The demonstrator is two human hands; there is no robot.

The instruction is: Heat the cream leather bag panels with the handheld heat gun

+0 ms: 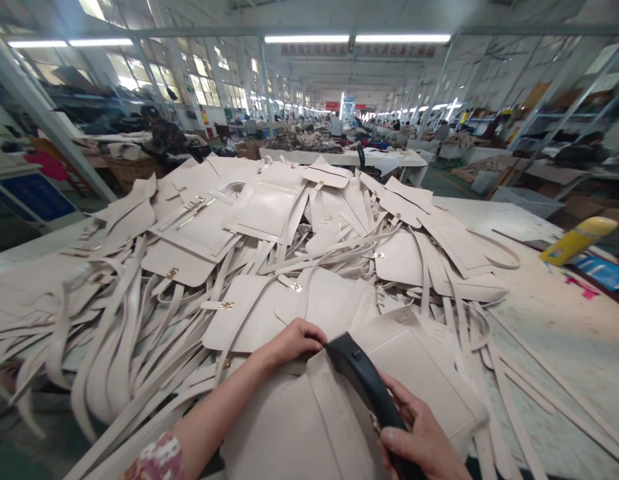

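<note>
My right hand [419,427] is wrapped round a black curved hand-held tool [362,377], whose exact kind I cannot make out. Its wide far end lies at the top edge of a beige leather-like bag piece [294,427] right in front of me. My left hand [298,339] is closed, with finger and thumb pinching that edge beside the tool's end. What lies under the tool is hidden. Another flat beige bag panel [419,367] sits just beyond my right hand. Further in, beige flaps with gold-coloured clasps [226,305] are spread close to my left hand.
A large heap of beige bag pieces [264,207] covers much of the worktable [554,320]. Long straps [104,347] hang over its near left side. A yellow container [579,240] lies at the right. Behind stand another table [384,157] and a person in dark clothing [167,137].
</note>
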